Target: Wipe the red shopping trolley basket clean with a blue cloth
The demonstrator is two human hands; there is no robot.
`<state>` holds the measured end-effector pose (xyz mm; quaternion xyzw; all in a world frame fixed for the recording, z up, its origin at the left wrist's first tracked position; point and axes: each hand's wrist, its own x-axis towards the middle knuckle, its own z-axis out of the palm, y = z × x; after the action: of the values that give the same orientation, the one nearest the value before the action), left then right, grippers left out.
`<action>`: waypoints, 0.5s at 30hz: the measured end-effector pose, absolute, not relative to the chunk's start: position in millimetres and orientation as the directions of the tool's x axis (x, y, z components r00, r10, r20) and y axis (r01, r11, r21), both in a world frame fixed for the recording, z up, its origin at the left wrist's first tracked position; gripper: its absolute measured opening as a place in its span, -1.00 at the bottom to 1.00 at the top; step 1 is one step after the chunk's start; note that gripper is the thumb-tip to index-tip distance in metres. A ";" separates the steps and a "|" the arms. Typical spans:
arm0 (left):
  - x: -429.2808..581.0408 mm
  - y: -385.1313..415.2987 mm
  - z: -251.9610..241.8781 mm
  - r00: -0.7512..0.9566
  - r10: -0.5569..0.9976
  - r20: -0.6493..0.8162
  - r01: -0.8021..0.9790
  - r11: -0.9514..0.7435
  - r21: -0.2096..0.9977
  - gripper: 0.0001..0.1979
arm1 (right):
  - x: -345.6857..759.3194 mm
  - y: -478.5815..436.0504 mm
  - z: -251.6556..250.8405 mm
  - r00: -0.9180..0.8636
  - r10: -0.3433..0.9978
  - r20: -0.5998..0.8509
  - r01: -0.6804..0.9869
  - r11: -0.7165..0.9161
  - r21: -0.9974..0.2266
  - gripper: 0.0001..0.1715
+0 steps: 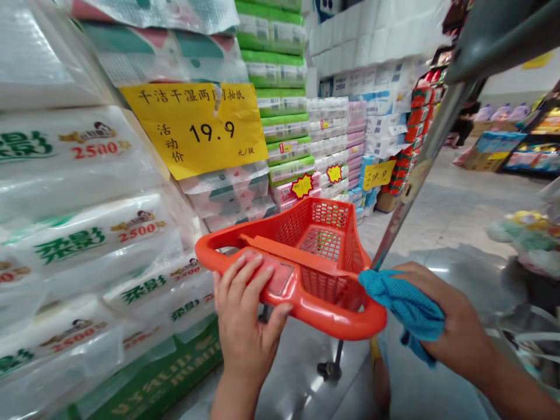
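In front of me stands an orange-red plastic shopping cart (341,318) with a perforated basket (284,228). My left hand (247,318) grips the cart's handle near its middle, fingers over the top by the clear panel and thumb to the right. On the right, my right hand (455,326) is closed around a blue cloth (406,306). The cloth's front end touches the right side of the handle near the basket's rim. Part of the cloth hangs below the hand. A thin flap (297,255) lies across the basket's near end.
White tissue packs (79,233) are stacked close on the left, under a yellow price sign (196,131). Green packs (280,76) rise behind. A grey metal pole (420,169) slants down just right of the cart. Tiled floor (455,233) stretches away on the right.
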<state>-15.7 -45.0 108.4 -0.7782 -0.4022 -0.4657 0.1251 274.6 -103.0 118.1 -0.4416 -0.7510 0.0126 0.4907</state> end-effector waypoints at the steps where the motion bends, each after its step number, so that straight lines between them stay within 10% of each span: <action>1: -6.1 -54.0 109.0 0.234 0.526 0.818 0.757 -0.627 0.186 -0.59 | 284.7 -96.7 105.0 -0.062 0.684 0.726 0.646 0.583 -0.493 -0.84; 6: 46.1 -93.0 108.5 0.318 0.549 0.773 0.751 -0.643 0.148 -0.60 | 309.8 -45.3 76.4 0.174 0.761 0.625 0.547 0.454 -0.704 -0.77; 11: 52.0 -95.3 112.3 0.232 0.582 0.779 0.728 -0.636 0.258 -0.62 | 306.4 -8.0 107.4 -0.333 0.859 0.389 0.385 0.500 -0.776 -0.56; 15: 33.3 -89.9 117.7 0.257 0.580 0.773 0.695 -0.667 0.269 -0.59 | 300.0 -15.8 110.6 -0.404 0.804 0.437 0.394 0.584 -0.710 -0.56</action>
<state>33.3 -89.9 117.7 -0.7904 -0.4034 -0.4568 0.0629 300.0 -15.8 110.6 -0.3759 -0.7969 0.2584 0.3960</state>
